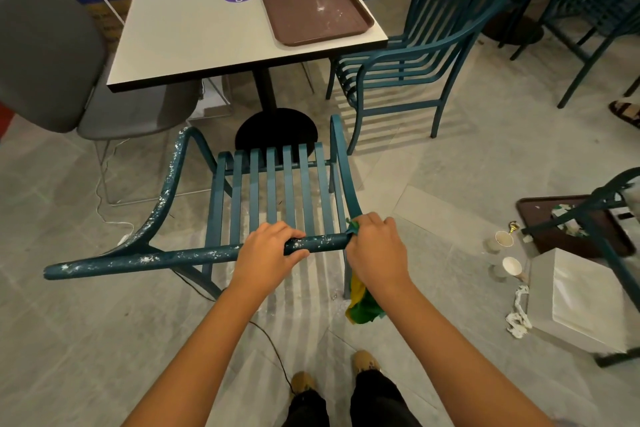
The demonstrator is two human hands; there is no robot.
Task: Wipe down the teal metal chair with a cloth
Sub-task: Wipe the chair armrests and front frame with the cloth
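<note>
Fingers of the left hand [266, 253] curl over the top rail of the teal metal chair [194, 255], thumb beneath. Just right of them, the right hand [375, 250] clamps a green-and-yellow cloth [362, 308] round the rail's end (white specks dot the bar leftward).

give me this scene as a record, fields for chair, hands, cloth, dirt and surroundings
chair: teal metal slatted chair, seen from behind
left hand: left hand grips its top rail near the middle
right hand: right hand holds a green and yellow cloth at the rail's right end
dirt: white specks on rail and left armrest
table: white square table bearing a brown plastic tray
floor: paper cups at right
</note>
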